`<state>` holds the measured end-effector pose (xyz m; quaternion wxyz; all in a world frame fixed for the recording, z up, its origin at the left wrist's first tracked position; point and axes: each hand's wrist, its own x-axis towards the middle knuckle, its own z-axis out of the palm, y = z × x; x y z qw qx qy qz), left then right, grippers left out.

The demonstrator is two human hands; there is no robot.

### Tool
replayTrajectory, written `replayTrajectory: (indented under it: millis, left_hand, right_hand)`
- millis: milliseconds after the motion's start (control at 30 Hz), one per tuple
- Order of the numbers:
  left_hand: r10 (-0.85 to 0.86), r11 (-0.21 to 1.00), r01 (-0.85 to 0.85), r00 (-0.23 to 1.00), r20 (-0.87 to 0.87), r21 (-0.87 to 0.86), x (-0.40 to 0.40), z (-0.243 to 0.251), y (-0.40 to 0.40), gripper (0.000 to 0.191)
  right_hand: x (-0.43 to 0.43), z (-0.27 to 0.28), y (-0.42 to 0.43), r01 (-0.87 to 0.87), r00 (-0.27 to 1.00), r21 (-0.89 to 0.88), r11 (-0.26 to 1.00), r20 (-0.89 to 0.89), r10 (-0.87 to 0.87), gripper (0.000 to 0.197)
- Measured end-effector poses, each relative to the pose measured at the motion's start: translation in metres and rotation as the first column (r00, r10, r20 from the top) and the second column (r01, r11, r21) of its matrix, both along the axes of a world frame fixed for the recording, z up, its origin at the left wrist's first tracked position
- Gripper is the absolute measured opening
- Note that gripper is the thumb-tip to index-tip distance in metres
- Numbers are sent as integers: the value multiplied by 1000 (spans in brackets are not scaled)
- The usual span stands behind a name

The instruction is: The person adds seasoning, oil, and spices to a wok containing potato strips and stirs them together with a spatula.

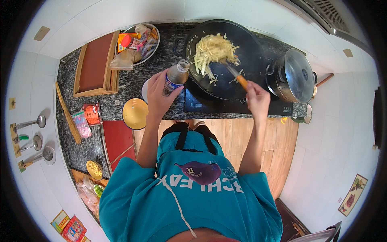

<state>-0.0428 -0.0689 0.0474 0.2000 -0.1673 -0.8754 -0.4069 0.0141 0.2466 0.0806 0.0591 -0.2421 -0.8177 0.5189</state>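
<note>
My left hand (pixel 159 96) is closed around a clear plastic bottle (pixel 176 77) with a blue label, its uncapped mouth tilted towards the wok. The handle of a spatula (pixel 242 81), orange with a metal shaft, is gripped in my right hand (pixel 258 97). Its blade is hidden in pale shredded vegetable strips (pixel 215 50), which lie heaped in the back left part of a large black wok (pixel 242 39); a few strips are scattered on the wok's wall. Just left of my left forearm is a yellow enamel bowl (pixel 134 113), which looks empty.
A lidded steel pot (pixel 294 79) stands right of the wok. To the left are a metal basin of packets (pixel 155 50), wooden frames (pixel 98 65), seasoning bags (pixel 91 114) and a brush-like bundle (pixel 68 113). Small bowls of yellow (pixel 94 170) and green food (pixel 99 190) sit at the lower left.
</note>
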Motion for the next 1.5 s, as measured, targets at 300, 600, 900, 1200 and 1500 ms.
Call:
replayTrajectory:
  millis: [300, 600, 900, 1200, 1500]
  left_hand:
    - [51, 999, -51, 998, -22, 1, 13, -14, 7, 65]
    - [267, 938, -294, 951, 156, 184, 53, -21, -17, 62]
    - [516, 737, -512, 848, 122, 441, 101, -52, -130, 64]
    - [574, 674, -596, 795, 198, 437, 78, -101, -239, 59]
    - [552, 698, -649, 757, 350, 303, 68, -140, -311, 57]
  right_hand:
    - [26, 15, -24, -19, 989, 530, 848, -112, 92, 21]
    - [71, 0, 2, -14, 981, 588, 809, -148, 125, 25]
    - [107, 43, -19, 26, 999, 610, 792, 3, -36, 43]
    - [58, 4, -239, -554, 832, -61, 830, -87, 548, 11]
    - [40, 0, -380, -654, 756, -93, 750, -56, 652, 10]
